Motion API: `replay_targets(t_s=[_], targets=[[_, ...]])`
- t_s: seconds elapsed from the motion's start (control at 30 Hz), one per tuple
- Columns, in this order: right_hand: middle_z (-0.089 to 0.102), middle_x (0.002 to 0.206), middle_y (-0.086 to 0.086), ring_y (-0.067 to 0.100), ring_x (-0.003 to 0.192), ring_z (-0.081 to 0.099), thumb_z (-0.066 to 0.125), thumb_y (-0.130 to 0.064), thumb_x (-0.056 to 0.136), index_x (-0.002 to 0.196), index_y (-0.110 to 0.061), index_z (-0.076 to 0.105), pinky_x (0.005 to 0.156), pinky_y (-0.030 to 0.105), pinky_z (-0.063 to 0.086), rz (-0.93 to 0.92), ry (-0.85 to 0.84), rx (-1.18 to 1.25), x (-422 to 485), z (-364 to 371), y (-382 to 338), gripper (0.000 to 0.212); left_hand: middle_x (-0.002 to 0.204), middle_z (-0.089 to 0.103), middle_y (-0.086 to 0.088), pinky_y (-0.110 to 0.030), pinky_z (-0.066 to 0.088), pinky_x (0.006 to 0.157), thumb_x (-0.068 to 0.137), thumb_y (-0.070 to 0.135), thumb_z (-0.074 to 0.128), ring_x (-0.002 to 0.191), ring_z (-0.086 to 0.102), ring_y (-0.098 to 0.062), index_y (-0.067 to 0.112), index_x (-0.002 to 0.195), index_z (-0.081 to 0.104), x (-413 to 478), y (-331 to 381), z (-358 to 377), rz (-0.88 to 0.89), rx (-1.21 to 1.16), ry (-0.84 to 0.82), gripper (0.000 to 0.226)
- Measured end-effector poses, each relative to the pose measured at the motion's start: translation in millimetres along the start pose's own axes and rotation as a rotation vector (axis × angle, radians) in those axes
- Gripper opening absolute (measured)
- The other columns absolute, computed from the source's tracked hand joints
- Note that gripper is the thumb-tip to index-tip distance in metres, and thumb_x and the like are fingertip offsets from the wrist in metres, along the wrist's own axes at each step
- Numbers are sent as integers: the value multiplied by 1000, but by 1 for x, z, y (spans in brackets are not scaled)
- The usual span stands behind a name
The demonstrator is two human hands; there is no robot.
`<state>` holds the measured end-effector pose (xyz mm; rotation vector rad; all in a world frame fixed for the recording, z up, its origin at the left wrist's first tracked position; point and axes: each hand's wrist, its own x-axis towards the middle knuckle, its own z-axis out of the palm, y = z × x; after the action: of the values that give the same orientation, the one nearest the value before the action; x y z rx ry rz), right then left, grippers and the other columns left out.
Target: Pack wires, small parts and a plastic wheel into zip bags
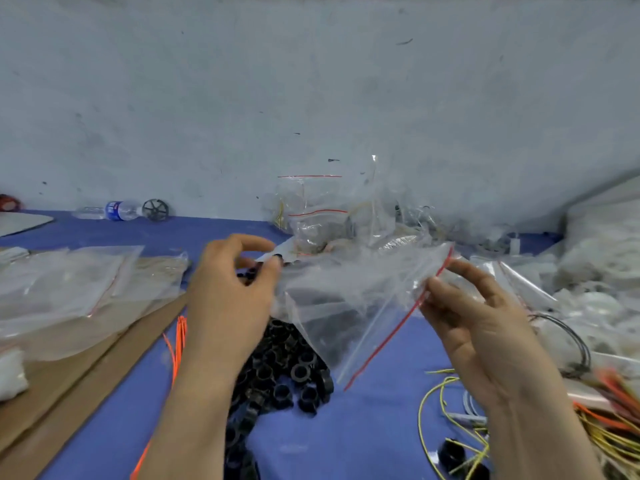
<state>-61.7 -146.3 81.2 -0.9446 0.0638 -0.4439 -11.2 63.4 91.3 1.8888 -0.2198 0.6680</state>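
A clear zip bag (349, 306) with a red seal line hangs in the air above the blue table, tilted with its mouth to the right. My right hand (474, 323) pinches the bag's mouth edge by the red seal. My left hand (228, 289) pinches the bag's left corner together with a small black part. Under the bag lies a heap of black plastic ring parts (287, 372). Orange wires (178, 341) lie left of the heap, yellow wires (450, 410) to the right. A black spoked plastic wheel (156, 210) stands far back by the wall.
Empty zip bags (69, 289) lie on cardboard (86, 368) at the left. Filled zip bags (322, 216) pile up at the back centre. White plastic clutter (595, 271), a black cable loop (571, 341) and more orange wires fill the right side. A water bottle (114, 211) lies by the wall.
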Motion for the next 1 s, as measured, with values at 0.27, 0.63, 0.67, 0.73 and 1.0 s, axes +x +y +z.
replay_targets(t_s=[0.27, 0.63, 0.67, 0.73, 1.0], targets=[[67, 67, 7, 15, 58, 63, 69, -7, 56, 88, -10, 60, 61, 23, 56, 28, -67, -104, -5, 13, 9, 33, 85, 63, 10, -11, 48, 68, 84, 15, 70, 77, 61, -1, 30, 101, 66, -35, 37, 40, 129, -50, -521, 23], [52, 62, 9, 21, 61, 52, 64, 0, 82, 72, -7, 59, 53, 28, 51, -24, -71, -327, -7, 16, 11, 13, 92, 57, 17, -14, 48, 67, 81, 32, 70, 81, 59, -3, 38, 103, 57, -33, 32, 35, 155, -42, -584, 26], [52, 61, 9, 22, 62, 53, 64, 0, 82, 72, -6, 58, 54, 29, 51, -35, -71, -337, -8, 18, 11, 13, 93, 55, 18, -15, 48, 67, 82, 32, 68, 81, 59, -4, 38, 105, 56, -33, 32, 35, 166, -40, -585, 26], [50, 61, 10, 23, 62, 52, 63, 1, 83, 70, -5, 56, 55, 32, 51, -29, -80, -318, -9, 20, 12, 16, 92, 54, 16, -16, 48, 67, 85, 28, 67, 80, 58, -5, 37, 107, 56, -33, 31, 36, 192, -20, -568, 27], [48, 73, 15, 22, 54, 65, 53, 4, 90, 76, -3, 44, 51, 29, 54, -50, -94, -350, -13, 27, 12, 18, 81, 52, 6, -16, 45, 57, 80, 0, 59, 64, 55, -8, 45, 101, 48, -23, 27, 27, 248, -51, -386, 51]])
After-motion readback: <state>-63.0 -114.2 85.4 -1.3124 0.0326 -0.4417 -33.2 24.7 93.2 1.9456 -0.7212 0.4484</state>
